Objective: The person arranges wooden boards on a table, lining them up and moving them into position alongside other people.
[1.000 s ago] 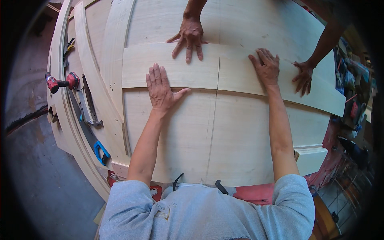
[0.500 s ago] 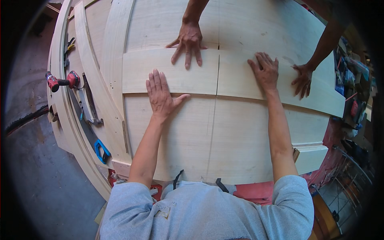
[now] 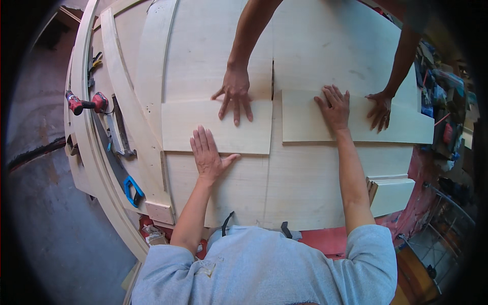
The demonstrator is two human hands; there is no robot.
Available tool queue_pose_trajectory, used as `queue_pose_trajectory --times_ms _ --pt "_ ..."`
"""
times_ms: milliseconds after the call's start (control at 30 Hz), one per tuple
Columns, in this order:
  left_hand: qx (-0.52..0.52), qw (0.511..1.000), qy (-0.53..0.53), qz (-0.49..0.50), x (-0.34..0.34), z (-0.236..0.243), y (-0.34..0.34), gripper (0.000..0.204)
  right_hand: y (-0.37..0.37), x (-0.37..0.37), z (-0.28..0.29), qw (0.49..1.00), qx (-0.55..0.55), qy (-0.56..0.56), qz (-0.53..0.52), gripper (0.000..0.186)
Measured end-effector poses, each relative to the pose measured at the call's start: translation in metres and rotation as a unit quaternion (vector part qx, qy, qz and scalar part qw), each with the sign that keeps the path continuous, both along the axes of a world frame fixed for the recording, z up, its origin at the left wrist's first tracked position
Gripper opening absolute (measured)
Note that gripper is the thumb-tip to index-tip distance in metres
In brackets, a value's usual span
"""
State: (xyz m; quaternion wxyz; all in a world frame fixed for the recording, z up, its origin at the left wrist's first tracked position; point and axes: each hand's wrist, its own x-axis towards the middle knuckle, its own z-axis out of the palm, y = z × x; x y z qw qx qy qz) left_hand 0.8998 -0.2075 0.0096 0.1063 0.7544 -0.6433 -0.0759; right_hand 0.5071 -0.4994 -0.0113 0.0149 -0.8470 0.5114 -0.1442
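Note:
Two pale wooden boards lie side by side across large pale wood panels, with a gap between their facing ends. My left hand (image 3: 207, 158) is open and flat, its fingers on the near edge of the left board (image 3: 178, 124), its thumb spread along that edge. On the right board (image 3: 307, 122), my right hand (image 3: 335, 110) rests palm down with the fingers stretched out. Another person's hand (image 3: 235, 94) presses spread fingers onto the left board, and that person's other hand (image 3: 380, 109) lies on the right board. The left board sits a little closer to me than the right one.
At left, a red cordless drill (image 3: 87, 103), a hammer (image 3: 121, 129) and a blue-handled saw (image 3: 133, 190) lie among long curved wood strips (image 3: 119, 61). A small stack of boards (image 3: 391, 195) sits at the near right. Mixed clutter (image 3: 442, 112) fills the right side.
Both boards have shifted toward me, the left one further, and their ends have come apart. All four hands stay flat on the boards.

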Motion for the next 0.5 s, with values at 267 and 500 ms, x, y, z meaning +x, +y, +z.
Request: queue_pose_trajectory --times_ms 267,500 --pt "0.112 0.993 0.033 0.020 -0.023 0.074 0.047 0.131 -0.026 -0.029 0.013 0.989 0.111 0.062 -0.071 0.057" --pt "0.193 0.957 0.135 0.167 0.042 0.131 0.068 0.090 0.090 0.036 0.080 0.959 0.220 0.044 -0.174 0.053"
